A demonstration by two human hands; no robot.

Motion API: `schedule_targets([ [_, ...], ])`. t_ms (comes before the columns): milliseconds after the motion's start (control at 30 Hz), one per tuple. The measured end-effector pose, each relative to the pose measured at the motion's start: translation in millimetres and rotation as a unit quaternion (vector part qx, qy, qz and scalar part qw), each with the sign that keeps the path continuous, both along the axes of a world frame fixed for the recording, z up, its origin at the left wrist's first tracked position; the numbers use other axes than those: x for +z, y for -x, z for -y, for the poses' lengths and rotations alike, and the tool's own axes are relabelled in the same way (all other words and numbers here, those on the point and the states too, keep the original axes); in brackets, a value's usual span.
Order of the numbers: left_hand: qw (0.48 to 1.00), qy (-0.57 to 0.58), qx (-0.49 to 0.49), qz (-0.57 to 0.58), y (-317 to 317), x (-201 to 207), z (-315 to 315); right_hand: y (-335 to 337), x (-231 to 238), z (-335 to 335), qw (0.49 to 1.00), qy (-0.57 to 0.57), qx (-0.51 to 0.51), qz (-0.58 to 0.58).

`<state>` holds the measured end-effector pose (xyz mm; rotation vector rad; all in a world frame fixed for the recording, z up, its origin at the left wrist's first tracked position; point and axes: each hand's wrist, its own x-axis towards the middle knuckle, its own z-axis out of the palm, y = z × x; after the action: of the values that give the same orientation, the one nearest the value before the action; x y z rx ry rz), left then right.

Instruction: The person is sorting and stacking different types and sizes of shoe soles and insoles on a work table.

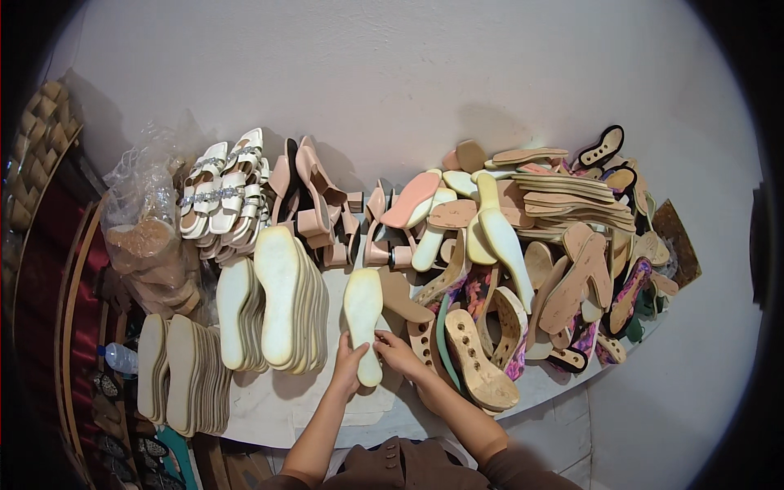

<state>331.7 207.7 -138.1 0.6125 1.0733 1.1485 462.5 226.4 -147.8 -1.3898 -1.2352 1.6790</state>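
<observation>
A pale cream shoe insole (pixel 363 304) stands out in front of me, its wide end pointing away and its narrow end toward me. My left hand (pixel 349 365) grips its left edge near the narrow part, thumb on top. On the opposite edge, my right hand (pixel 396 354) pinches it with thumb and fingers; part of those fingers is hidden. Just left of the insole rises a tall stack of cream insoles (pixel 282 302), with a shorter stack (pixel 238 314) beside it. A tan insole (pixel 403 296) lies just beyond my right hand.
Grey-beige insole stacks (pixel 192 371) stand at the table's left edge. White sandals (pixel 233 192), pink heeled shoes (pixel 318 200) and a clear plastic bag (pixel 143 220) line the back left. Loose insoles and wooden soles (pixel 482 367) crowd the right. A wall (pixel 408 73) rises behind.
</observation>
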Motion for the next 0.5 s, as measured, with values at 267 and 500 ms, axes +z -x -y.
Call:
schedule_targets([
  [267,0.991,-0.020,-0.034,0.131,-10,37,7,-47,97,28,0.978,-0.179,0.025,0.101],
  [500,0.993,-0.071,-0.046,0.077,-51,71,-16,-172,125,-27,0.724,-0.420,-0.282,0.469],
])
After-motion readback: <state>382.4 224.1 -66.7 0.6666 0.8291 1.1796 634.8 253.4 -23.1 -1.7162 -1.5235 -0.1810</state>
